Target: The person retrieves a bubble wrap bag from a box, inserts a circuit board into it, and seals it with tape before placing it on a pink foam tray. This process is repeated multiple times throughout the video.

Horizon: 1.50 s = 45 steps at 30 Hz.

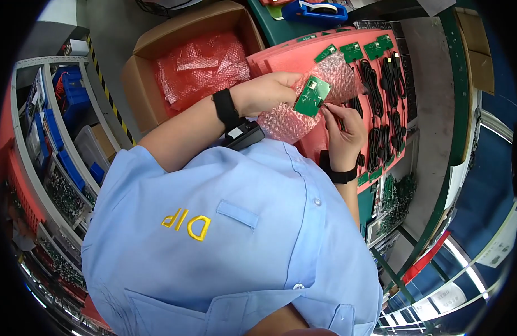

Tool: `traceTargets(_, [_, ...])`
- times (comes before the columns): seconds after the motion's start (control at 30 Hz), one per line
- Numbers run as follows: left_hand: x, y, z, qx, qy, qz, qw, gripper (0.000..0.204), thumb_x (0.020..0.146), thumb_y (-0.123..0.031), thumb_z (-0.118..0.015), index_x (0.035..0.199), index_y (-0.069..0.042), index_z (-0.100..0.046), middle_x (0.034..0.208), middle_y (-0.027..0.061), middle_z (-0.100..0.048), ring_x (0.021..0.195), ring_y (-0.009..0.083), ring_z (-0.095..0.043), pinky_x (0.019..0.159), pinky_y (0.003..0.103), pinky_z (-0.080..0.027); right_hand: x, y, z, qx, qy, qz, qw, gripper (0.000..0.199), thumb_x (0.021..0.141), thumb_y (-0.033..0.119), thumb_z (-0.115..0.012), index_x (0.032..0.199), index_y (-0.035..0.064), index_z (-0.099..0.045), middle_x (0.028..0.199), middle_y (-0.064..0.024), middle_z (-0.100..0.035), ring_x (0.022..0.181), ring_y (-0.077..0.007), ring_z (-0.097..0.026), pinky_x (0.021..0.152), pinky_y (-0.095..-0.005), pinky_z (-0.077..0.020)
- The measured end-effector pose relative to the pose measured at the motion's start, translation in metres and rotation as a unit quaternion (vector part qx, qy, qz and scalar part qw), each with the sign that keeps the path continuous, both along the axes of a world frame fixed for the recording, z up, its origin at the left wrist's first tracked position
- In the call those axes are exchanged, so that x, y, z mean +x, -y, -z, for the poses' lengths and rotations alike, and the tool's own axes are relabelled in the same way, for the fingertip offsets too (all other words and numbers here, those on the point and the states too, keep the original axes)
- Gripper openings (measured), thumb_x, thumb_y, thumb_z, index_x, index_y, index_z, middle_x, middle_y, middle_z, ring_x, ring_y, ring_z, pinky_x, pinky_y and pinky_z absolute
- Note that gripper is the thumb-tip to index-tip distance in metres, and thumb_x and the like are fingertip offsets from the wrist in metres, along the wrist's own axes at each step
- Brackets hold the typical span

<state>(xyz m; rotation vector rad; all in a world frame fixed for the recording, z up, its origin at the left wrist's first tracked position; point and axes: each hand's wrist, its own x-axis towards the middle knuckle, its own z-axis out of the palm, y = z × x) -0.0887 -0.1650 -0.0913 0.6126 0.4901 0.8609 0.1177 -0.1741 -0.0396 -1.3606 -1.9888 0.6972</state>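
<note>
Two bare hands meet above a pink foam tray (303, 56) on the tabletop. The left hand (269, 92) closes its grip on a small green rectangular circuit board (312, 95) and a pink bubble-wrap sheet (286, 123) — the fingertips are hidden behind the wrap. The right hand (345, 131) pinches the board's lower edge; what lies between its fingertips is too small to make out. Black coiled cables (390, 95) fill the tray. An open cardboard box of pink bubble wrap (152, 56) sits left — partly cut off by the forearm.
</note>
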Motion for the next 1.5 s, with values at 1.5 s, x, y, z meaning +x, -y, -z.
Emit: traceTargets(1.5, [0.023, 0.024, -0.003, 0.125, -0.138, -0.086, 0.979, 0.029, 0.095, -0.006, -0.043, 0.123, -0.007, -0.041, 0.107, 0.0047, -0.058, 0.098, 0.0150, -0.058, 0.079, 0.033, -0.050, -0.009, -0.017, -0.013, -0.259, -0.143, 0.008, 0.955, 0.049, 0.070, -0.008, -0.073, 0.116, 0.0032, -0.061, 0.100, -0.0068, -0.057, 0.090, -0.0165, -0.056, 0.080, -0.0254, -0.0466])
